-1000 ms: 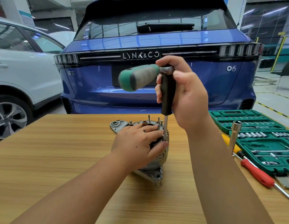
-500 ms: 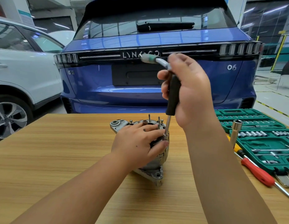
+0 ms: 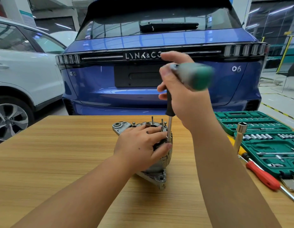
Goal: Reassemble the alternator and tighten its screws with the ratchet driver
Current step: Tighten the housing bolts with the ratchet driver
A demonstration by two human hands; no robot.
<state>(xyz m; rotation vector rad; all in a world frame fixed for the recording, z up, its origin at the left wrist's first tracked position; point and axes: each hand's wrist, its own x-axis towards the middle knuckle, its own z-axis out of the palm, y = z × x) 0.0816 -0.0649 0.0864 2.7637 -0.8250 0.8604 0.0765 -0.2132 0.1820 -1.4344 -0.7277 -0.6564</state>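
The right hand (image 3: 180, 94) curls around the driver (image 3: 169, 102), keeping its shaft upright so the socket sits square on a screw at the alternator's (image 3: 157, 173) near edge; the green handle (image 3: 194, 76) sticks out sideways, blurred, probably mid-swing. The left hand (image 3: 139, 147) clamps over the alternator, fingers wrapped around the housing, likely to stop it twisting on the table (image 3: 60, 153). A socket case (image 3: 264, 134) and red screwdriver (image 3: 262, 176) lie to the right, within reach.

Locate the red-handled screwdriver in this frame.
In the head view, the red-handled screwdriver lies on the wooden table at lower right, along the near edge of the green socket set case, right of the right forearm.
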